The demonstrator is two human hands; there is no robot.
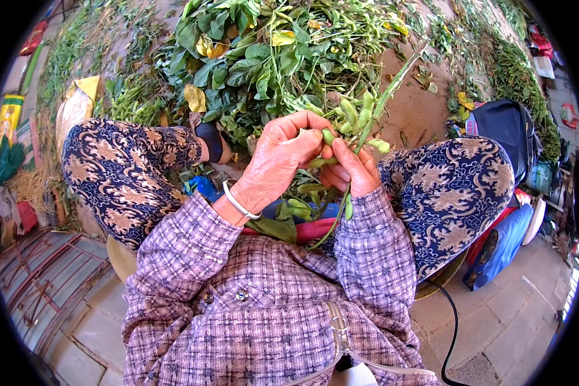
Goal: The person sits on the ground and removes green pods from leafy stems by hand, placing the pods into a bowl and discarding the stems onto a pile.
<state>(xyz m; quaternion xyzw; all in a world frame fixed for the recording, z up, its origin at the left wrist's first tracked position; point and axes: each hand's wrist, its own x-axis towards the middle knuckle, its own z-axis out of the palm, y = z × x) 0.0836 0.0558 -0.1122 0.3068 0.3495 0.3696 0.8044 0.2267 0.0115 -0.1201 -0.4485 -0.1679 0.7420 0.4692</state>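
Observation:
Both my hands meet in front of my chest around a green soybean stalk [388, 94] that bears several pods. My left hand [282, 157], with a white bangle at the wrist, pinches a green pod [327, 136] between thumb and fingers. The stalk runs slantwise through my right hand [352, 169], whose fingers close around it. More plump pods [357, 113] hang just beyond my fingertips. Beneath my hands, partly hidden by them, loose pods [299, 208] and leaves lie over something blue and pink in my lap.
A large heap of leafy bean plants [265, 58] lies on the ground ahead. A dark bag [504, 130] stands beyond my right knee, with a blue plastic thing [504, 246] behind it. At left are a pale sack [77, 106] and a metal grate [48, 284]. A black cable [456, 328] runs at lower right.

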